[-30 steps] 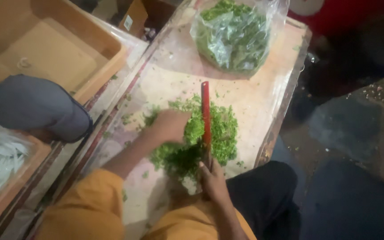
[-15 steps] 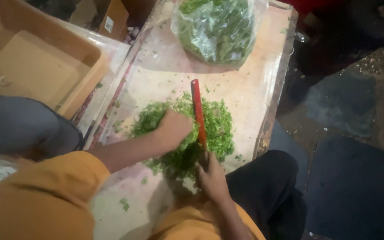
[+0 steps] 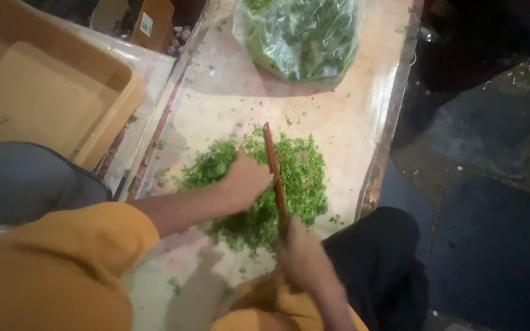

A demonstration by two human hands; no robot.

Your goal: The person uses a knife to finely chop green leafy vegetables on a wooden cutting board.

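A pile of chopped green herbs (image 3: 299, 178) lies on a pale, worn cutting board (image 3: 338, 116). My left hand (image 3: 246, 181) rests curled on top of the pile, pressing the greens together. My right hand (image 3: 299, 251) grips the handle of a knife (image 3: 272, 165) whose reddish blade stands edge-down in the herbs, just right of my left hand. Both arms wear orange sleeves.
A clear plastic bag of leafy greens (image 3: 302, 37) sits at the board's far end. An orange-brown plastic crate (image 3: 44, 98) stands to the left, with a dark grey rounded object (image 3: 19, 184) near it. Dark floor lies right of the board edge.
The view has shifted, so the board sits a little differently in frame. The knife and both hands stay in the herb pile, with the blade slightly shifted.
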